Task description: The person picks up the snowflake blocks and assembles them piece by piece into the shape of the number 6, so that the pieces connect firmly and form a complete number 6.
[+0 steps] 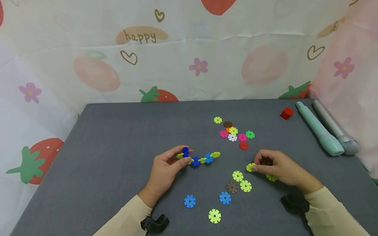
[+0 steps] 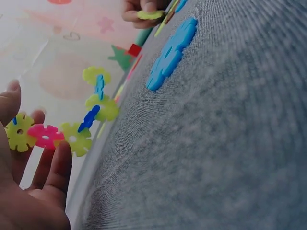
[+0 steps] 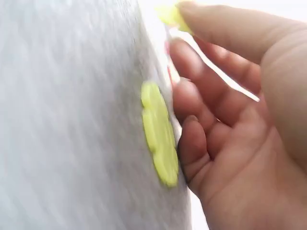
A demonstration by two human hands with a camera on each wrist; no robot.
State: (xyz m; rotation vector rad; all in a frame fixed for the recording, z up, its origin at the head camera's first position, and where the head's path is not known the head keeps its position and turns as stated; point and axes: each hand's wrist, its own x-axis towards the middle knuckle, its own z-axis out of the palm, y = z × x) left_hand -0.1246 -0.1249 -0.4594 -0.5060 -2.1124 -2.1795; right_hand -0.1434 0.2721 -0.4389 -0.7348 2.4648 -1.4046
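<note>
In the head view my left hand [image 1: 163, 172] holds one end of a chain of notched snowflake discs [image 1: 196, 161], slotted edge to edge in yellow-green and blue. The left wrist view also shows a pink disc [image 2: 44, 136] in that chain, close to the fingers. To the right, my right hand [image 1: 279, 167] pinches a single yellow-green disc [image 1: 250, 167] between thumb and forefinger, apart from the chain. Beneath this hand lies another yellow-green disc [image 3: 159, 136], flat on the cloth in the right wrist view and partly covered in the head view.
Loose discs in yellow-green, brown [image 1: 231, 187] and blue [image 1: 190, 201] lie nearer the front. Behind the hands is a cluster of mixed discs [image 1: 242, 137]. A red cube [image 1: 286, 113], a green microphone [image 1: 320, 129] and a grey microphone [image 1: 336, 127] lie at the right of the grey table [image 1: 118, 137].
</note>
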